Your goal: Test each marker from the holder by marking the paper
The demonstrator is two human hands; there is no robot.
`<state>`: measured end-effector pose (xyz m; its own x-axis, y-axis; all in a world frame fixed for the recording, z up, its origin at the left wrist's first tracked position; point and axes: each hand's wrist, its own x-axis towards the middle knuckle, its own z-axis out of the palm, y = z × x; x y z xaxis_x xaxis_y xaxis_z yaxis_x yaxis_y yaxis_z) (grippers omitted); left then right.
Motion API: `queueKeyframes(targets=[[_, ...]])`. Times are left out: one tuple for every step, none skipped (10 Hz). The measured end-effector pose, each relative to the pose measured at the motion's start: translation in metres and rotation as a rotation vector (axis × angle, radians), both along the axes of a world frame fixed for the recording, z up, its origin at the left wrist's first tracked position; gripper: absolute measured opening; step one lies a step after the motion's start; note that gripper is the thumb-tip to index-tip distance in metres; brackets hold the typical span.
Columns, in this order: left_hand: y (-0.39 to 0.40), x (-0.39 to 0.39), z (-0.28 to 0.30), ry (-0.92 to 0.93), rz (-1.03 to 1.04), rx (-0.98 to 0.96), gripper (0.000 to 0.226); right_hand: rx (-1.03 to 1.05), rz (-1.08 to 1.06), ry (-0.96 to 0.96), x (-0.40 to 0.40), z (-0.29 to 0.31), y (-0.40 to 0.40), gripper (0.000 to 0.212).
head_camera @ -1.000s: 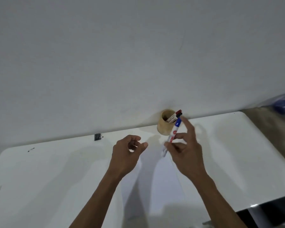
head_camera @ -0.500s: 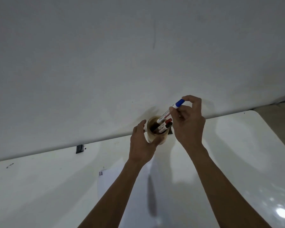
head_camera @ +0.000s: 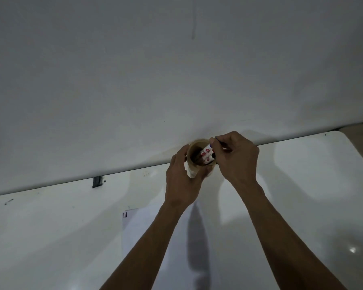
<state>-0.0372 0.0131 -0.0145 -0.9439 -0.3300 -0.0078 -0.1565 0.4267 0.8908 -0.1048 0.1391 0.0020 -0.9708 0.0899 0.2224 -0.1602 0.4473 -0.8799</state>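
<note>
Holder is sitting at the bench's far edge, our left hand clasping it; right fingers are pinching the blue marker inside its mouth. Tipping is looming if we are snagging neighbouring markers; paper is lying nearer us.

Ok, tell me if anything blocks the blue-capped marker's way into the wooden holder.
Nothing visible does. The blue-capped white marker in the right hand already dips into the round wooden holder's open mouth beside other markers; the left hand grasps its outside.
</note>
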Motion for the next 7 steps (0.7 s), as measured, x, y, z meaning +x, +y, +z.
queueKeyframes(targets=[[0.000, 0.000, -0.001, 0.013, 0.009, 0.006, 0.061, 0.008, 0.002, -0.012, 0.000, -0.001, 0.000, 0.013], [0.000, 0.000, -0.005, 0.010, 0.003, 0.003, 0.061, -0.005, 0.003, -0.014, -0.001, 0.001, -0.001, 0.013], [0.001, 0.000, -0.007, 0.005, 0.011, 0.003, 0.063, -0.033, 0.009, -0.031, -0.001, 0.002, 0.001, 0.014], [0.002, 0.001, -0.003, -0.004, 0.021, -0.007, 0.060, -0.037, 0.026, -0.038, -0.001, 0.004, 0.002, 0.015], [0.003, 0.002, 0.003, -0.022, 0.027, -0.013, 0.062, -0.030, 0.041, -0.041, -0.002, 0.004, 0.005, 0.017], [0.003, 0.006, 0.001, 0.001, 0.044, 0.000, 0.066, -0.034, 0.068, -0.037, 0.000, 0.006, 0.008, 0.020], [0.002, 0.014, 0.004, 0.010, 0.095, 0.002, 0.074, -0.089, 0.067, -0.067, 0.008, 0.016, 0.011, 0.024]])
